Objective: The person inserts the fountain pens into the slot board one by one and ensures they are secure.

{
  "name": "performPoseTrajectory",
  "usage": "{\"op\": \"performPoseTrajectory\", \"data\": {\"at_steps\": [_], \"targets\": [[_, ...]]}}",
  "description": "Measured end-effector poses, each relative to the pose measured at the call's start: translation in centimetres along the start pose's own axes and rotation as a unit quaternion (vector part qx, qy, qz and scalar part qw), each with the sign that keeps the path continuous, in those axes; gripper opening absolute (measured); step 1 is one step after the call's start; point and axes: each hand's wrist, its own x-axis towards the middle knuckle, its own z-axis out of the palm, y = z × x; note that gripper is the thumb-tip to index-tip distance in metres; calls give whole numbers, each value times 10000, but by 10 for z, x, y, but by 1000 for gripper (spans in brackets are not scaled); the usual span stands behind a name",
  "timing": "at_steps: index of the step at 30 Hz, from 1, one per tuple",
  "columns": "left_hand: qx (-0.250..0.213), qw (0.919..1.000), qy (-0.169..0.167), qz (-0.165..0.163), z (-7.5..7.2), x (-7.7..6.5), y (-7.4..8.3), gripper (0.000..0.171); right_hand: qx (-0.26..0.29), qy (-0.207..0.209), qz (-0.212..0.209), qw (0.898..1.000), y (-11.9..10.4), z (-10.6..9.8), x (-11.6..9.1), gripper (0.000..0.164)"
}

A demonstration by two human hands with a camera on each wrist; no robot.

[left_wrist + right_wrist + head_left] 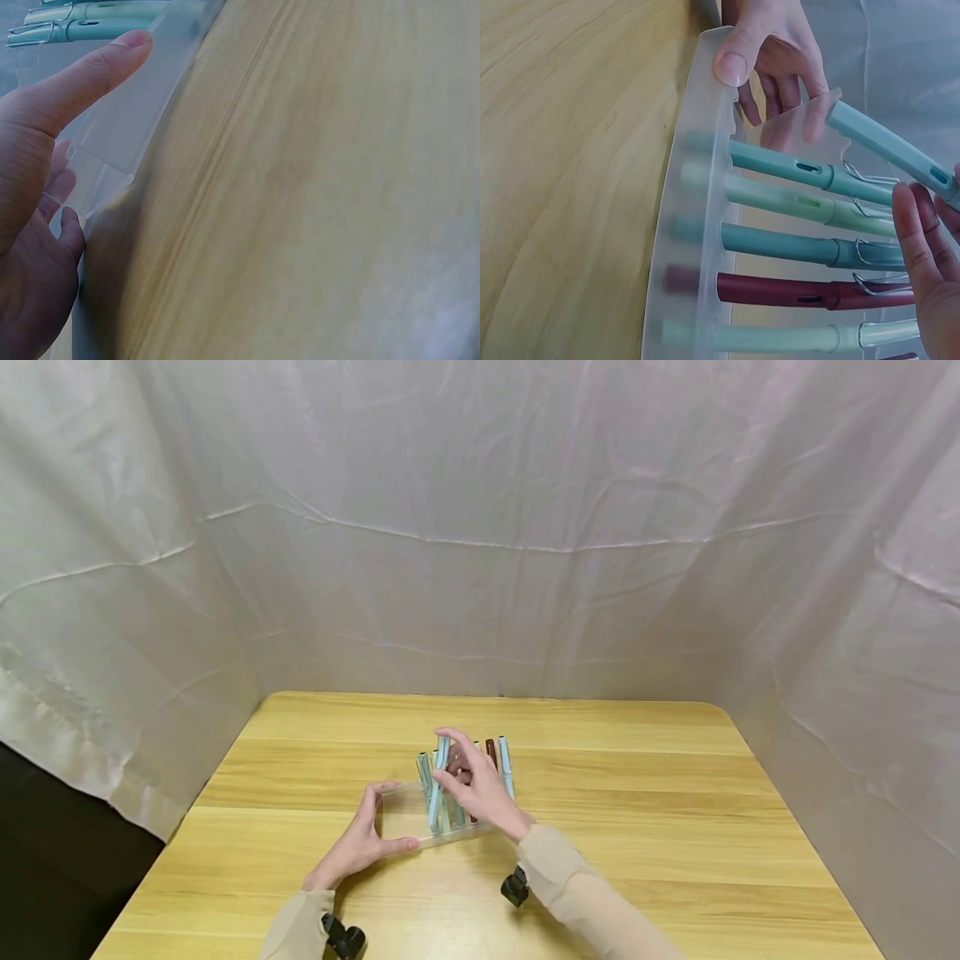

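Note:
My left hand [358,838] grips the left end of a clear frosted plastic pen tray [714,86], thumb along the near wall and fingers at the far side. Between the thumb and fingers of my right hand [482,787] is a light blue fountain pen [885,144], tilted over the tray's left part. Below it, several capped pens lie side by side in the tray: a teal pen [769,161], a light green pen [776,198], another teal pen [776,244] and a dark red pen [772,289]. My right hand partly covers their capped ends.
A pale pen [780,337] lies beyond the dark red one, and a light blue pen [506,764] is at the row's right end. The wooden table [637,827] spreads around the tray. Pale curtains [480,593] hang behind it and along both sides.

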Motion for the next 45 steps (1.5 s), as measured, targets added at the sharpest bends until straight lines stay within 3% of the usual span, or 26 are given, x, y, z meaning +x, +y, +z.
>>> {"op": "performPoseTrajectory", "data": {"at_steps": [7, 16, 25, 33, 45], "targets": [[-36, 10000, -42, 23, 0, 0, 0, 95, -351, 50, 3, 9994, -1, 6, 2, 55], [-89, 9999, -61, -55, 0, 0, 0, 94, -243, 22, 10, 9997, -2, 15, 1, 64], [-47, 9998, -16, -175, 0, -1, 2, 95, -613, -41, 110, 9981, -2, 24, -4, 61], [-80, 10000, -37, -43, 0, -1, 1, 94, -873, -211, 204, 9958, -3, 30, -8, 63], [-170, 9998, -124, -70, -1, -1, 1, 95, -1180, -268, 21, 9927, 1, 34, -10, 59]]}}
